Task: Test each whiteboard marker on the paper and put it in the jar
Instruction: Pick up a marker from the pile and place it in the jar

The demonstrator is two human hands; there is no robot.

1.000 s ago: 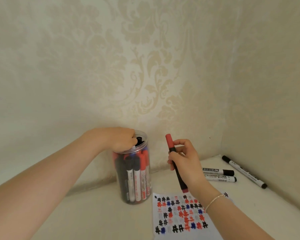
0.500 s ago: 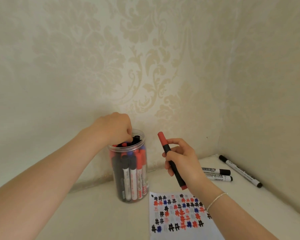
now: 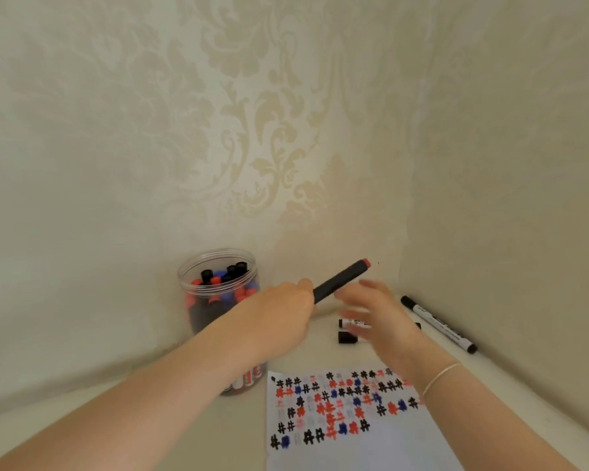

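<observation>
Left hand grips the marker by its lower barrel, fingers curled round it; the red-tipped end points up-right, held over the tabletop between jar and wall corner. Right hand is blurred, fingers spread, holding nothing, just beside the marker & above the loose markers by the wall.

Likely step: uncap w/ right hand, then scribble on paper. Best to pinch the cap near its base, pull straight along the barrel, keep the left wrist steady. Aim for a blank patch; upper part is already full of black, red & blue marks.

Marker: black barrel, red end, rigid, slim.
</observation>
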